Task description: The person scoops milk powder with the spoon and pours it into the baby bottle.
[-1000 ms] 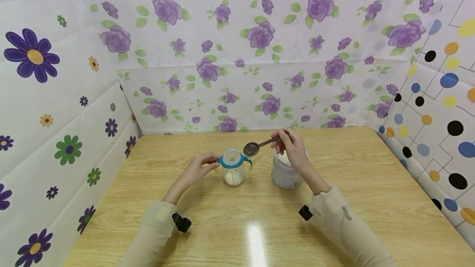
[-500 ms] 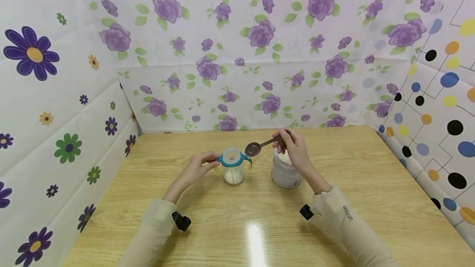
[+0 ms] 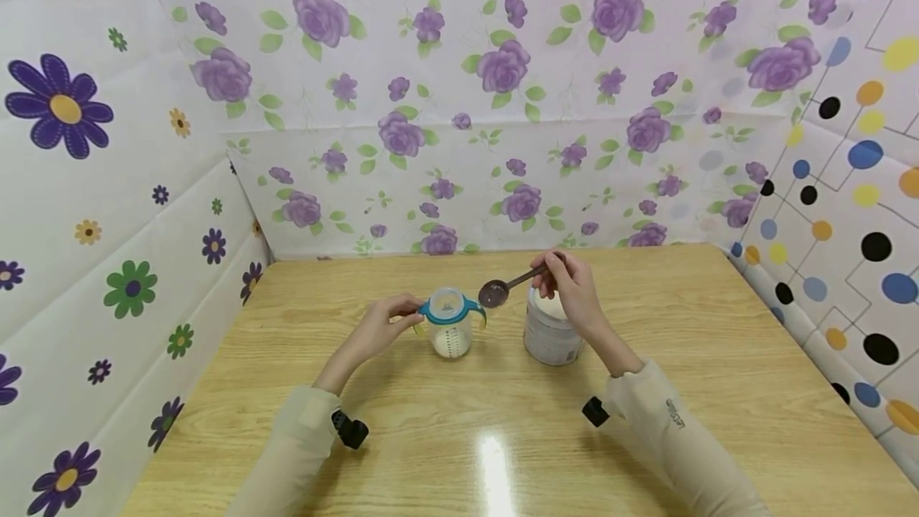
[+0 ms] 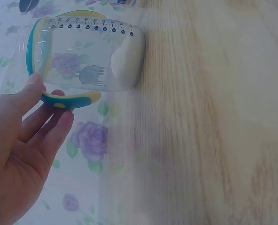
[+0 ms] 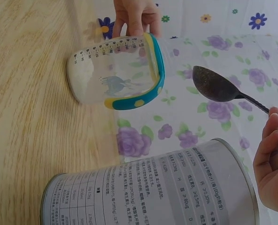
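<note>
A clear baby bottle with a teal collar and teal-and-yellow handles stands upright on the wooden worktop, toward the far edge and a little left of its middle. A layer of white powder lies in the bottom of it, and a printed scale runs up its side. The left hand holds the bottle by its left handle: in the left wrist view the thumb lies on top of the handle and the fingers curl beneath it.

Just to the right of the bottle stands an open tin with small print on its side; pale powder shows inside it from the head view. The two stand near each other but do not touch.

The right hand hovers over the tin and pinches the handle of a dark metal spoon between fingertips and thumb. The spoon's bowl hangs in the air between the tin and the bottle, just beside the bottle's teal rim and slightly above it. Whether the bowl carries powder cannot be told from these views.

Both forearms wear pale beige sleeves, each with a small black device at the wrist. Floral and dotted sheets wall the worktop at its far, left and right edges.
</note>
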{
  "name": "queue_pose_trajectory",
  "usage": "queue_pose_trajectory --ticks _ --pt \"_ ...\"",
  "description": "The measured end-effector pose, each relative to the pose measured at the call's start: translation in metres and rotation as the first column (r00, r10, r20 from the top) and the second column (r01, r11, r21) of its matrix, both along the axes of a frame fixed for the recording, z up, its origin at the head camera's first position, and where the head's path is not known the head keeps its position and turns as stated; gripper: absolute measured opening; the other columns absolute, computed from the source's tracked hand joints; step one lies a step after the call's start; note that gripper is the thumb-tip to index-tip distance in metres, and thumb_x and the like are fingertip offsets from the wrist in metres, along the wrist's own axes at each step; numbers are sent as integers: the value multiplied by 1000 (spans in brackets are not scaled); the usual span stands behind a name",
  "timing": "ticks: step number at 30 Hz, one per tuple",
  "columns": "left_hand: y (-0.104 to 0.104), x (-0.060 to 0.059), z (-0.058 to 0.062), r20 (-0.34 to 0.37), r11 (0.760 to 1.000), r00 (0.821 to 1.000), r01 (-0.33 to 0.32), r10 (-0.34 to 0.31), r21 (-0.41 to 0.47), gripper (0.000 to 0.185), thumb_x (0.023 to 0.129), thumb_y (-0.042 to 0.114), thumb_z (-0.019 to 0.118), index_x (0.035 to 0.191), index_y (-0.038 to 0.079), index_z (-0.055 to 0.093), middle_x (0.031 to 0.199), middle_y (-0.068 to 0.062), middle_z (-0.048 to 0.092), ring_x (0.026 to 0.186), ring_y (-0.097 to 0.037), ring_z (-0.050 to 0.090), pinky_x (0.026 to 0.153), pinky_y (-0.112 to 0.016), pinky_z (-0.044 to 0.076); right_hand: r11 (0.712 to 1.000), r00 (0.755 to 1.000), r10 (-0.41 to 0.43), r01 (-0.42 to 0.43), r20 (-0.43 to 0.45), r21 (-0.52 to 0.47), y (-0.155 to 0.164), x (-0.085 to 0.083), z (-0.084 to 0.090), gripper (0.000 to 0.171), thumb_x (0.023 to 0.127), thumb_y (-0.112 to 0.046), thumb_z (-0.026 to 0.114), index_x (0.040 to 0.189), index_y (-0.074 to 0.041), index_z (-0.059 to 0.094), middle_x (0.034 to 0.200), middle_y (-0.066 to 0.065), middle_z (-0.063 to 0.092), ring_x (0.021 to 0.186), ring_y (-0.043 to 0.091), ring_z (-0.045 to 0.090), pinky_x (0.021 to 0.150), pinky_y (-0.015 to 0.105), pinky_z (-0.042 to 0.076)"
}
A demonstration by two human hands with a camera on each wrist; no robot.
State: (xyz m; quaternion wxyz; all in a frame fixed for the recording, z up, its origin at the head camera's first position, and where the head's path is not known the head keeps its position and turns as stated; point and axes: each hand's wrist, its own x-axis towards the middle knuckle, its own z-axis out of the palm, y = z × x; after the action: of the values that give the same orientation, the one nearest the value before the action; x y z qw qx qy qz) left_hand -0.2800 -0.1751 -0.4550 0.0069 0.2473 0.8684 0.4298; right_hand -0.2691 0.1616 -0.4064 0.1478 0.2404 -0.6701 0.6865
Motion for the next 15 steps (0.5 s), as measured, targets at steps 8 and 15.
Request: queue_pose_trajectory --ticks 8,15 --pt "0 0 -1 -1 1000 1000 5 -5 8 22 96 19 60 116 12 68 110 -5 71 104 -24 68 86 -39 57 1000 1000 -13 13 22 -19 3 1 1 45 106 -22 40 95 19 55 65 -3 61 50 8 52 43 28 40" --pt "0 -1 -1 1 1000 1000 2 -2 9 21 96 19 61 115 12 68 110 -5 71 104 -23 67 87 -40 57 1000 1000 -16 16 24 -21 5 1 1 44 106 -21 40 94 18 56 65 -2 61 49 9 52 43 27 40"
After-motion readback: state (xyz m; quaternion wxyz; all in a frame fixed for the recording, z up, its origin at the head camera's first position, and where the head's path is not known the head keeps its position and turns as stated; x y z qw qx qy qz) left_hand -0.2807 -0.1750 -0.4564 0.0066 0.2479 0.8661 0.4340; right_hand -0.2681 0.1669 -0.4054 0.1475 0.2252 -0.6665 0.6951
